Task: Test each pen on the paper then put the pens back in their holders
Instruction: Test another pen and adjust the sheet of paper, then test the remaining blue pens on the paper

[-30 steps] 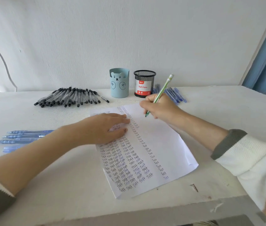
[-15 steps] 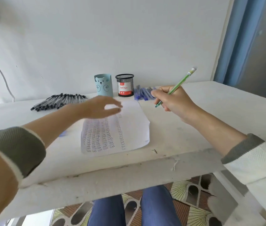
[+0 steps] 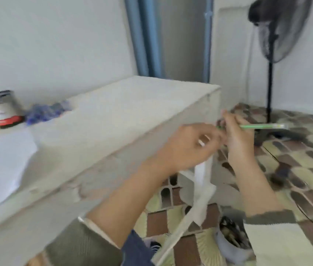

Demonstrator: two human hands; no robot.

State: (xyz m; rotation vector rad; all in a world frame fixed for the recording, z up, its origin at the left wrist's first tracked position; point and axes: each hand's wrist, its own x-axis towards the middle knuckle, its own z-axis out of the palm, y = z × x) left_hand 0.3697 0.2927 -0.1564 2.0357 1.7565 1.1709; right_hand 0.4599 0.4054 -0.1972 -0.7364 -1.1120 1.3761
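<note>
The view is blurred and turned to the table's right end. My right hand (image 3: 236, 137) grips a green pen (image 3: 261, 126) level in the air beyond the table's right corner, its cap end pointing right. My left hand (image 3: 186, 146) is raised beside it, fingers curled, fingertips at the pen's tip end; blur hides whether they pinch it. The written paper (image 3: 0, 160) lies at the far left. Behind it stand the black mesh holder (image 3: 2, 110) and a heap of blue pens (image 3: 46, 111).
The white table (image 3: 113, 116) ends at a corner just left of my hands, with its white leg (image 3: 202, 175) below. A black standing fan (image 3: 278, 29) is on the tiled floor at the right. A pale container (image 3: 228, 242) sits on the floor near my right sleeve.
The view has swung right. My right hand carried the green pen off the paper to beyond the table's right corner. My left hand left the paper and came up to the pen's tip.
</note>
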